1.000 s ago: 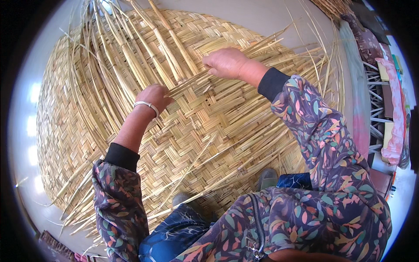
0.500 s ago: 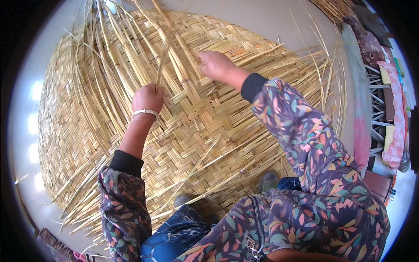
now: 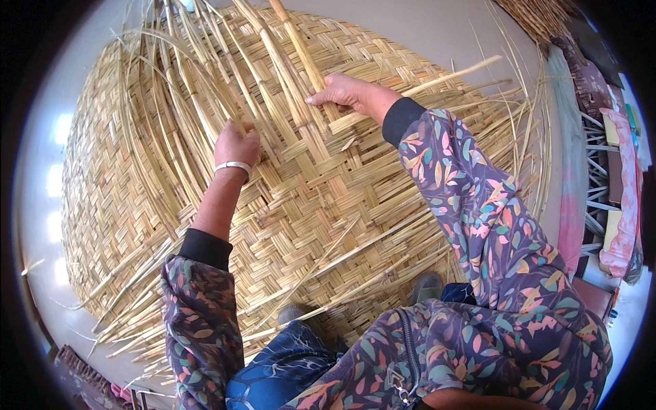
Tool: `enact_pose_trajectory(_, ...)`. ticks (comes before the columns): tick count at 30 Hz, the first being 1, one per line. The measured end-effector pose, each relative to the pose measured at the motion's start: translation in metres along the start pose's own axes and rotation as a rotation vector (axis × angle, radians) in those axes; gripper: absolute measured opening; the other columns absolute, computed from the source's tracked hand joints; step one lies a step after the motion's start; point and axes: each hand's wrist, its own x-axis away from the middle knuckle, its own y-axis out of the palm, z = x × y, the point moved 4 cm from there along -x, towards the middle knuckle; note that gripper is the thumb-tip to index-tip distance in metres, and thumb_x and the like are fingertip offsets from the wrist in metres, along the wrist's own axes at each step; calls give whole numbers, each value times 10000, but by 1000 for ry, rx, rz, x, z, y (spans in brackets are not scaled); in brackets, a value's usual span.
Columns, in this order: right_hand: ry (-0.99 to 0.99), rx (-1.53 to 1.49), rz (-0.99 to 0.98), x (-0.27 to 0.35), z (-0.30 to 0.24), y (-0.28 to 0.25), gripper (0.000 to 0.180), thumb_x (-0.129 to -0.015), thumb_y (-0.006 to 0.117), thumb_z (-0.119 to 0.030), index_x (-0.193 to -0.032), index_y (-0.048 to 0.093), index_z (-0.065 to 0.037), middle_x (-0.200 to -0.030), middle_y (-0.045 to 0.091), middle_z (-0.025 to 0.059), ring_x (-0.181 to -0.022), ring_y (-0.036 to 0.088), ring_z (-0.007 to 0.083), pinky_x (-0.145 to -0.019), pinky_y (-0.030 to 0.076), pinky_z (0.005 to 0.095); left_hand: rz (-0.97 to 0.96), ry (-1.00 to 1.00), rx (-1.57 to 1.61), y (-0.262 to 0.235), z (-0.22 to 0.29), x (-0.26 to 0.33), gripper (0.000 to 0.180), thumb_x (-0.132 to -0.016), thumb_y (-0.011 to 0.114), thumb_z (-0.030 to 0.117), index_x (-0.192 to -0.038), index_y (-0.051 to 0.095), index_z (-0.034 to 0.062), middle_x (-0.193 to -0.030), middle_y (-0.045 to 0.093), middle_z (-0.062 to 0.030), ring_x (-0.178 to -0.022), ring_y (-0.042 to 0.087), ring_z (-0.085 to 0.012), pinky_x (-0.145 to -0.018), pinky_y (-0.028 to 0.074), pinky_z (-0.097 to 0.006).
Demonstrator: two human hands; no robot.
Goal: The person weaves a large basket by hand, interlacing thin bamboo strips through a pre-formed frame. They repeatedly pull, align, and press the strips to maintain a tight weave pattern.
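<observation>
A woven mat of pale yellow split reeds spreads across the floor under me, its long loose ends fanning out at the top and right. My left hand, with a white band at the wrist, is closed over the mat's upper middle on a reed strip that arcs away to the far left. To the right, my right hand pinches a broader reed strip close to where it enters the weave. Several unwoven strips lie between the two hands. The right hand's inner fingers are partly hidden.
My shoes rest on the near part of the mat. A bundle of brown stalks lies at the far right. Along the right side stand a rack with metal bars and a pink cloth. Loose thin strips trail over the grey floor.
The strip in my left hand, raised to the upper right before, now bends over to the far left. My right hand has moved slightly right and closed on a broader reed strip.
</observation>
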Motion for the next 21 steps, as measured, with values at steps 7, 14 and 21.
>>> enact_pose_trajectory(7,-213,-101,29,15,-5,14,241,-771,693,-125,-960,566,-46,-851,572,8,-775,542,102,-733,449,244,-93,-174,-86,11,-29,-24,320,-772,544,108,-1080,604,46,-821,648,-83,-682,615,-165,-613,495,-290)
enact_pose_trajectory(14,-252,475,275,19,-7,13,295,-760,699,-192,-991,600,-38,-781,587,27,-722,542,96,-667,449,243,-183,-89,393,17,-20,-17,239,-743,565,24,-977,610,3,-779,605,-22,-644,564,-105,-562,459,-247)
enact_pose_trajectory(21,-298,-151,70,24,-24,11,295,-784,657,-154,-1030,571,-16,-841,583,27,-743,556,129,-721,475,263,-102,-95,345,20,-24,-25,206,-754,569,74,-929,590,-32,-748,610,-85,-633,558,-150,-565,449,-266)
